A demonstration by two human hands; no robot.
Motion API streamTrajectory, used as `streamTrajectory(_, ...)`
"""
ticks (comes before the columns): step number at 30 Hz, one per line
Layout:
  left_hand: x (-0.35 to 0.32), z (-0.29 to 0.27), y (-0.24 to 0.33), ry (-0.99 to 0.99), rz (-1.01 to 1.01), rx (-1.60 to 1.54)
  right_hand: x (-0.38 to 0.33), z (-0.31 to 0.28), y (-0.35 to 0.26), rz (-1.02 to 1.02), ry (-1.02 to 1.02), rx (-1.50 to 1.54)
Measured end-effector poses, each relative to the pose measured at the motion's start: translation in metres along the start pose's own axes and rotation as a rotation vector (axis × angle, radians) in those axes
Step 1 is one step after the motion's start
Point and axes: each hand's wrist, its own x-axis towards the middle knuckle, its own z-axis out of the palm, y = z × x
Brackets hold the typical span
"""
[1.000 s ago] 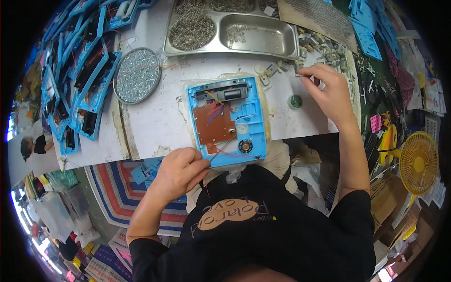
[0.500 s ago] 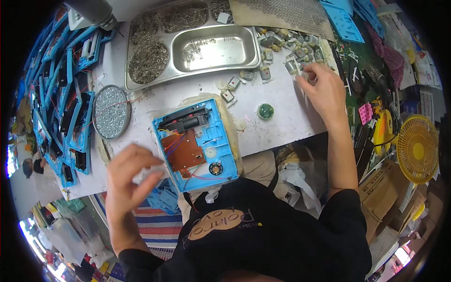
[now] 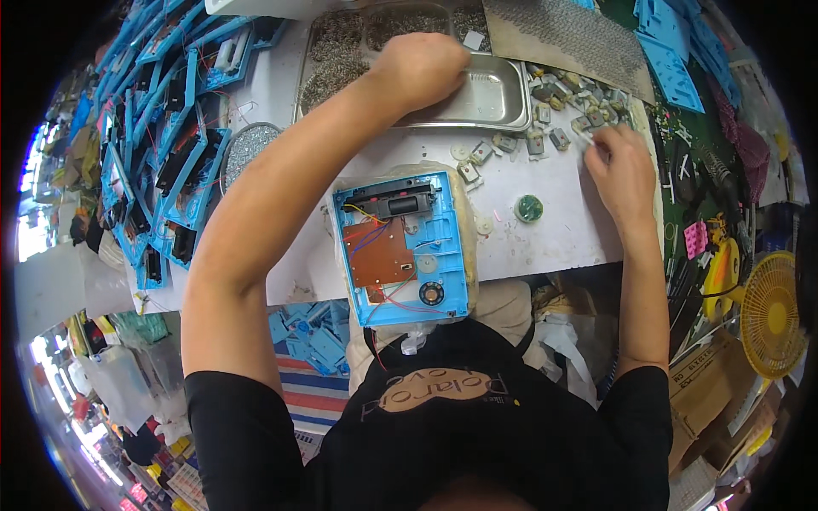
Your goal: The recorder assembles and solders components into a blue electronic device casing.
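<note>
An open blue plastic case (image 3: 402,249) lies at the table's near edge, showing a brown circuit board (image 3: 378,253), coloured wires and a small round speaker (image 3: 431,293). My left hand (image 3: 419,70) reaches far over it into the metal tray (image 3: 503,95), fingers curled down among small screws; what it holds is hidden. My right hand (image 3: 619,169) rests at the right of the table, fingertips pinched on a small grey part (image 3: 588,134) from a scatter of like parts. A small green round piece (image 3: 528,208) lies between case and right hand.
Several more blue cases (image 3: 162,162) lie stacked in rows at the left. A round metal dish of screws (image 3: 245,146) sits beside them. A mesh sheet (image 3: 562,36) lies at the back right. A yellow fan (image 3: 772,313) stands below the table's right end.
My left hand has risen from near my chest and stretched forward into the metal tray. My right hand stays at the scattered grey parts.
</note>
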Motion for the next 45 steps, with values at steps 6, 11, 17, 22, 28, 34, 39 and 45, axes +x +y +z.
streamTrajectory(6, 0.019, 0.024, 0.023, -0.066, 0.016, 0.029, -0.009, -0.027, -0.017, 0.13, 0.192, 0.511)
streamTrajectory(11, -0.06, -0.063, 0.037, 0.252, 0.021, -0.118, -0.053, -0.071, -0.044, 0.265, -0.025, 0.936)
streamTrajectory(17, -0.19, -0.133, 0.119, 0.084, -0.125, -1.014, -0.078, -0.071, -0.115, -0.088, -0.118, 1.265)
streamTrajectory(22, -0.229, -0.097, 0.163, -0.053, -0.694, -1.728, -0.068, -0.06, -0.144, -0.308, -0.277, 1.125)
streamTrajectory(28, -0.239, -0.089, 0.167, -0.035, -0.805, -1.901, -0.073, -0.052, -0.154, -0.459, -0.266, 1.072)
streamTrajectory(34, -0.238, -0.082, 0.161, -0.249, -0.837, -1.937, -0.075, -0.05, -0.151, -0.457, -0.555, 1.123)
streamTrajectory(39, -0.221, -0.09, 0.147, -0.229, -0.625, -1.713, -0.072, -0.047, -0.11, -0.45, -0.667, 1.315)
streamTrajectory(45, -0.181, -0.053, 0.126, 0.114, -0.3, -0.596, -0.107, -0.03, -0.094, 0.265, -0.763, 2.034)
